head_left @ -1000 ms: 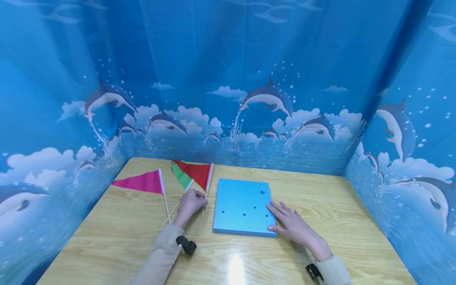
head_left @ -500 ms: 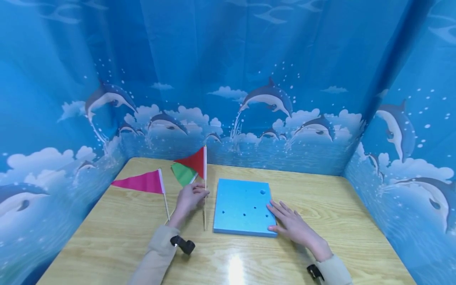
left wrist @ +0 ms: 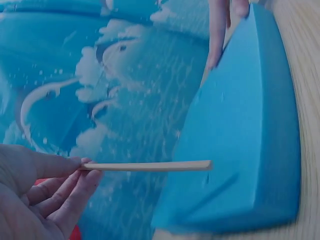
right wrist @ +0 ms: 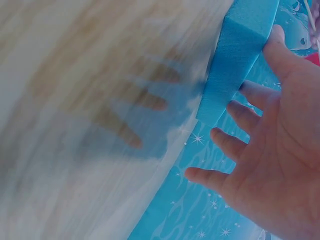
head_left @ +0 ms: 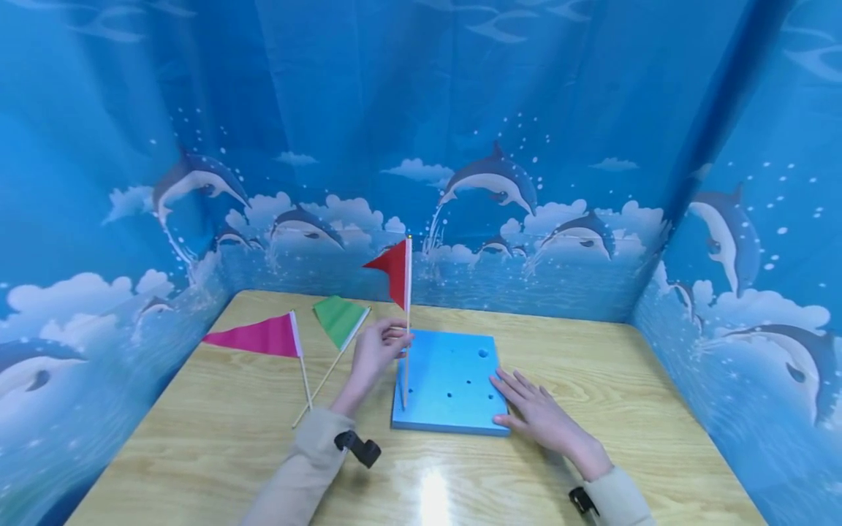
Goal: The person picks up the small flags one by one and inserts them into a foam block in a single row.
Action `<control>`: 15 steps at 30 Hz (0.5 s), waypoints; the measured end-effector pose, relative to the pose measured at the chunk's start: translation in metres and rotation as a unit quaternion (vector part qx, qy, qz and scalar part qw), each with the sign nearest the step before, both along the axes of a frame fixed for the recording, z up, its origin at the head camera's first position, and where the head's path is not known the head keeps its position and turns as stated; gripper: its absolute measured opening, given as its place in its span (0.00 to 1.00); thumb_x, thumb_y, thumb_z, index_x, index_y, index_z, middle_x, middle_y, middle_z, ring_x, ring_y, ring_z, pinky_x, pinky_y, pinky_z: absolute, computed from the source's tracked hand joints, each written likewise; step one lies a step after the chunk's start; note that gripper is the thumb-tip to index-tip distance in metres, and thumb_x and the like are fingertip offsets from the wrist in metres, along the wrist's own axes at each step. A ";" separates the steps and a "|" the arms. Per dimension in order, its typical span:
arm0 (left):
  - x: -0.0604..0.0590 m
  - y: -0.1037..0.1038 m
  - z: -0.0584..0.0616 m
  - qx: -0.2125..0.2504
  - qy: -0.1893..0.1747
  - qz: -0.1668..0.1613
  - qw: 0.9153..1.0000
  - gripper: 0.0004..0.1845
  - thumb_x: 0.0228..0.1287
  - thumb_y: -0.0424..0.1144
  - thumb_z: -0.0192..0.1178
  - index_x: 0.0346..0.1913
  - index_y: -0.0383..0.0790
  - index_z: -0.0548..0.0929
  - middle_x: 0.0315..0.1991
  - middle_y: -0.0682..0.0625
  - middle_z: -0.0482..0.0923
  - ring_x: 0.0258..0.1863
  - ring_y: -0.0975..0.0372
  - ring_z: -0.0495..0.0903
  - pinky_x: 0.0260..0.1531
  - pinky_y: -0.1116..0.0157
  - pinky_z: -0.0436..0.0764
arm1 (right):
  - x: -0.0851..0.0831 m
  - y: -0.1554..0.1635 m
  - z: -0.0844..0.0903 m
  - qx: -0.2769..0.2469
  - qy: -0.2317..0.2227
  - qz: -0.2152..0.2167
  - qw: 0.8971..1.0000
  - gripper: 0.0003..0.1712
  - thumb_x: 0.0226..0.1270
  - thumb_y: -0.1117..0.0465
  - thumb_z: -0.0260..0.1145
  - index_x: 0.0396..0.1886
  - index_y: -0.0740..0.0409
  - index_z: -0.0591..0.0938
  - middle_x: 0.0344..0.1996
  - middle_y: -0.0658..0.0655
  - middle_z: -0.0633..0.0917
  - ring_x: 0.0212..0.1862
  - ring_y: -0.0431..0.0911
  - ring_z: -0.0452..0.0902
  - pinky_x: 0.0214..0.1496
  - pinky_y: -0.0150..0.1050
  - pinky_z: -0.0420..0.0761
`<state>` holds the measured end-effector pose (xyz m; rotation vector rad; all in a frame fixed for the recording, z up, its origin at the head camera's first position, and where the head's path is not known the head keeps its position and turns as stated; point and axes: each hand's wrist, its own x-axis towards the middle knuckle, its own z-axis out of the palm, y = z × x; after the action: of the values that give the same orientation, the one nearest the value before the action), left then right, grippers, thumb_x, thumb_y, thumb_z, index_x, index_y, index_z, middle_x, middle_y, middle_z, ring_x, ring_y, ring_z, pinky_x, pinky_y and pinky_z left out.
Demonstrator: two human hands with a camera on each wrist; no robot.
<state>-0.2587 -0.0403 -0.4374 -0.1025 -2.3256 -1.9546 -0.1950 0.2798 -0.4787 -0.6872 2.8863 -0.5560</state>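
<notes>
My left hand (head_left: pixel 376 355) pinches the wooden stick of a red pennant flag (head_left: pixel 398 274) and holds it upright above the left part of a blue foam block (head_left: pixel 441 372). In the left wrist view the stick's bare end (left wrist: pixel 205 165) stands free just over the block's face, casting a thin shadow there. The block has several small holes and one larger hole near its far right corner. My right hand (head_left: pixel 536 413) rests with spread, straight fingers on the block's right edge; the right wrist view shows its fingertips (right wrist: pixel 234 106) along that edge.
Left of the block, a magenta pennant flag (head_left: pixel 263 337) and a green pennant flag (head_left: pixel 338 320) lie on the wooden table (head_left: pixel 612 380), their sticks meeting near the bottom. A blue dolphin-print curtain (head_left: pixel 395 146) closes off the back and both sides.
My left hand has lifted the red flag off the table, turned it upright and carried it right, over the block. The right hand stays on the block's edge.
</notes>
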 end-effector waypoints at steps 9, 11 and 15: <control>0.004 0.048 0.010 0.011 0.083 -0.031 0.996 0.13 0.66 0.31 0.68 0.52 0.33 0.84 0.44 0.40 0.88 0.39 0.52 0.88 0.35 0.68 0.88 | 0.000 -0.001 -0.001 0.011 0.006 -0.002 1.000 0.43 0.75 0.38 0.57 0.81 0.51 0.58 0.80 0.58 0.56 0.79 0.66 0.46 0.71 0.78 0.49; 0.006 0.059 0.011 0.022 0.105 -0.046 0.993 0.14 0.67 0.32 0.67 0.53 0.33 0.84 0.44 0.40 0.88 0.40 0.52 0.88 0.36 0.69 0.88 | 0.000 -0.001 -0.001 0.016 0.008 -0.002 1.000 0.42 0.76 0.39 0.57 0.81 0.51 0.58 0.80 0.58 0.56 0.79 0.66 0.46 0.70 0.78 0.49; 0.008 0.080 0.010 0.048 0.137 -0.068 0.987 0.14 0.68 0.35 0.66 0.54 0.36 0.83 0.45 0.40 0.87 0.42 0.52 0.88 0.38 0.68 0.88 | 0.000 -0.002 0.000 0.022 0.013 -0.001 1.000 0.41 0.76 0.40 0.57 0.81 0.51 0.58 0.80 0.58 0.56 0.79 0.65 0.47 0.70 0.79 0.48</control>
<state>-0.2509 0.0394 -0.4270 -0.5007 -2.0955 -1.9633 -0.1948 0.2783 -0.4790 -0.6900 2.9151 -0.4859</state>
